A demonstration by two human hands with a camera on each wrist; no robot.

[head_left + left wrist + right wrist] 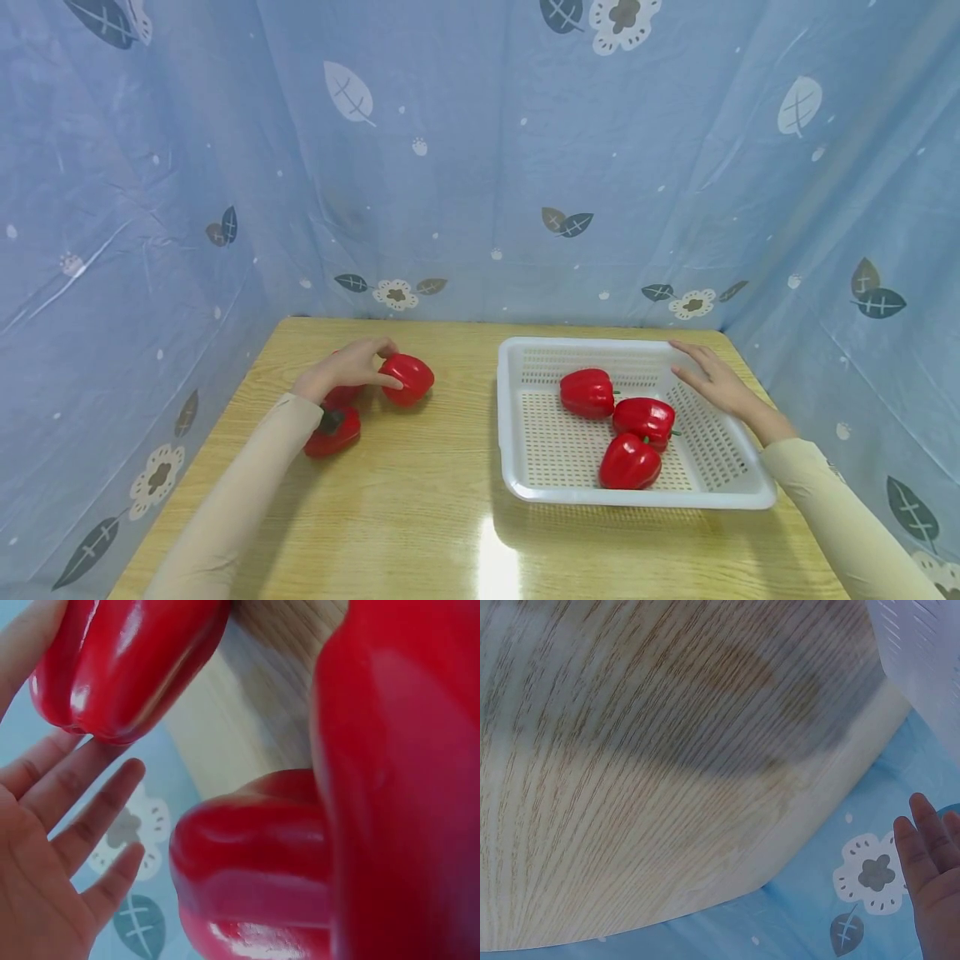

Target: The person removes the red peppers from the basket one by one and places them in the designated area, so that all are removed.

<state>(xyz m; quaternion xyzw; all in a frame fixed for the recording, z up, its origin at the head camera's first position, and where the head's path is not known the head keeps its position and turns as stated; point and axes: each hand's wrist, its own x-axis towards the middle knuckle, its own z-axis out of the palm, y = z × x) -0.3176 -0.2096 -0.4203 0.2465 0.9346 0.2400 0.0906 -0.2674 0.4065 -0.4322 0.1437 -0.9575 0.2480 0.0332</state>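
Observation:
My left hand [351, 365] holds a red bell pepper [407, 381] between thumb and fingers at the left of the table. In the left wrist view this pepper [139, 664] sits at the top, with the ring and little fingers spread away from it. Two more red bell peppers lie close under that wrist: a near one [333, 435] and one partly hidden [345, 395]. My right hand [716, 385] is at the right rim of a white plastic basket [637, 497], fingers extended, holding nothing; whether it touches the rim I cannot tell.
Inside the basket lie three red bell peppers: one toward the back [587, 393], one in the middle [645, 421] and one in front [628, 463]. A light wooden table [420, 517] bears everything. Blue patterned cloth [465, 167] hangs behind and at both sides.

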